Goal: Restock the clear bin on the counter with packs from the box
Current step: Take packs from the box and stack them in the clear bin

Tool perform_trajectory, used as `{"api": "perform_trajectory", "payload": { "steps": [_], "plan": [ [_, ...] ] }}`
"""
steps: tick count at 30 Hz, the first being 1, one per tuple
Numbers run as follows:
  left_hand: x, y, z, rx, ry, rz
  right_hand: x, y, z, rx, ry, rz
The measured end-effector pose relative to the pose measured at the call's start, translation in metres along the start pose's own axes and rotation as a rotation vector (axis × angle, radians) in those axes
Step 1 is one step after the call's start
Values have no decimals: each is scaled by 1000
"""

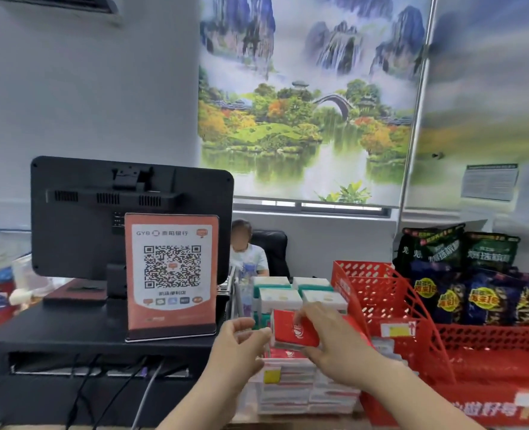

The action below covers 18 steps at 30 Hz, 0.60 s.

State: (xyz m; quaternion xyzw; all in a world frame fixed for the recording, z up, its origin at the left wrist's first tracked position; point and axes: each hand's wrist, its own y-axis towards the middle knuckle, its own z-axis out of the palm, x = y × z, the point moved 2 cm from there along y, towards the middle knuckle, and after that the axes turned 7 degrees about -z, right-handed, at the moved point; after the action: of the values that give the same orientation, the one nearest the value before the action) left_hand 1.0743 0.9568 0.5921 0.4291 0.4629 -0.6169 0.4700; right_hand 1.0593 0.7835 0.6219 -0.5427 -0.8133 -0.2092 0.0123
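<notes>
Landscape mural [312, 97]: covers the rear wall above the counter.

Black monitor [126, 218]: one, back facing the camera, standing on a black base unit [86, 367]. Cables hang down the front of the unit.

Red perforated basket [390, 293]: one, at right. It holds snack bags [480, 302] standing upright. At least two green-black bags are at the back. In front are dark blue ones, on which three round yellow labels can be counted. The exact total of bags cannot be told.

QR sign [171, 274]: one, orange-bordered, upright in a stand on the base unit.

Clear bin [253, 395]: on the counter between the base unit and the basket. It contains red-and-white packs [288, 389] lying flat in two visible stacks; blur prevents a count. Behind it, four white-and-green boxes [280, 299] show their tops, two by two.

Right hand [334, 342]: fingers over the top and thumb beneath a single red pack [294, 328], gripping it tilted just above the stacks in the bin.

Left hand [241, 339]: fingers relaxed and slightly curved, holding nothing, just beside the pack's left edge. Contact cannot be determined.
</notes>
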Motion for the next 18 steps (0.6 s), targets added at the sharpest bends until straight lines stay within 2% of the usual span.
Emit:
{"api": "perform_trajectory", "payload": {
  "steps": [4,10,14,18],
  "plan": [
    [9,-19,-25,-98,56,117,-30,31,3,-17,-27,23],
    [26,-47,-50,-195,88,273,-59,71,33,69,-109,45],
    [33,-50,-57,-227,59,271,-69,85,49,118,-246,63],
    [37,-48,-57,-270,47,283,-75,90,56,166,-249,85]
  ]
}}
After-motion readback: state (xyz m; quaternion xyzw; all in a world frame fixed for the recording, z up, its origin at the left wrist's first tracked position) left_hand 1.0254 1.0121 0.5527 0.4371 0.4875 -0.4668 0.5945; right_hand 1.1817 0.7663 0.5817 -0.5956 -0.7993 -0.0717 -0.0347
